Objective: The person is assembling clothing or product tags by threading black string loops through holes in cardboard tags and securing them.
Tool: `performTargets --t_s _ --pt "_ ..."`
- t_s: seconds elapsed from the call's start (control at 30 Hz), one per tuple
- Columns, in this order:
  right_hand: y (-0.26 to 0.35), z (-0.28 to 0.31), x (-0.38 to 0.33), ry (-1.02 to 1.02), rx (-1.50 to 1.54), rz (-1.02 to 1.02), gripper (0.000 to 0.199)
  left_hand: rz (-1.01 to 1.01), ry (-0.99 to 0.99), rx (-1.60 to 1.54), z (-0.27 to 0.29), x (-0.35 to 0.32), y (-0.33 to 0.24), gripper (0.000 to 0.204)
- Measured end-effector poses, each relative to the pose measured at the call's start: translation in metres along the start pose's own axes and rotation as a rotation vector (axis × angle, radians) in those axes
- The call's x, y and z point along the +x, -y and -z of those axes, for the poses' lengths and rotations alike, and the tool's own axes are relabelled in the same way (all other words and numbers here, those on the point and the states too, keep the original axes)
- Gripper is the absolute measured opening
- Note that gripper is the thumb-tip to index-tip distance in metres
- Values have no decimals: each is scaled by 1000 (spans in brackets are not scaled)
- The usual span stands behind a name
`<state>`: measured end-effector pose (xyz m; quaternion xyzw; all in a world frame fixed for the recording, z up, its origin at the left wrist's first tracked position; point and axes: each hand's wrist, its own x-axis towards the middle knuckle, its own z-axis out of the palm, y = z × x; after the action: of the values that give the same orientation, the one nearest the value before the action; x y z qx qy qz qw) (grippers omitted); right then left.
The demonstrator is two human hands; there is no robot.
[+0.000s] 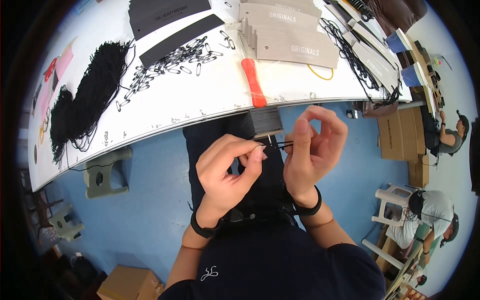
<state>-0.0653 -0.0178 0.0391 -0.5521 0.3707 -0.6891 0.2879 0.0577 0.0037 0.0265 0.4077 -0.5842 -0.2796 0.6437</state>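
Just off the table's front edge, above my lap, my left hand [227, 172] is closed with its thumb and forefinger pinched together at the end of a thin black cord [285, 144]. My right hand [316, 152] is curled round the cord's other end, which shows as two strands between the hands. A small shiny piece, perhaps a safety pin, shows beside the cord; it is too small to make out. Just beyond my fingers is a stack of dark tags [265, 121], seen edge-on below the table edge.
On the white table [200, 95] lie a bundle of black cords [92, 95], several loose black safety pins [167, 61], black tags [180, 37], grey tags [295, 42] and a red-handled tool [253, 82]. More strung tags lie at right. Stools, cardboard boxes and other people are around.
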Motion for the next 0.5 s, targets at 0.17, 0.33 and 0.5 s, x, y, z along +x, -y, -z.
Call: performTargets --t_s 0.17,0.33,0.5 --pt "-20 23 -26 -46 -110 -6 16 -201 32 273 5 10 -1 10" --pt "-27 52 -47 195 -349 -31 3 -263 112 326 8 13 1 10" --pt "-40 55 -57 201 -328 -47 3 -303 139 350 8 15 -2 12"
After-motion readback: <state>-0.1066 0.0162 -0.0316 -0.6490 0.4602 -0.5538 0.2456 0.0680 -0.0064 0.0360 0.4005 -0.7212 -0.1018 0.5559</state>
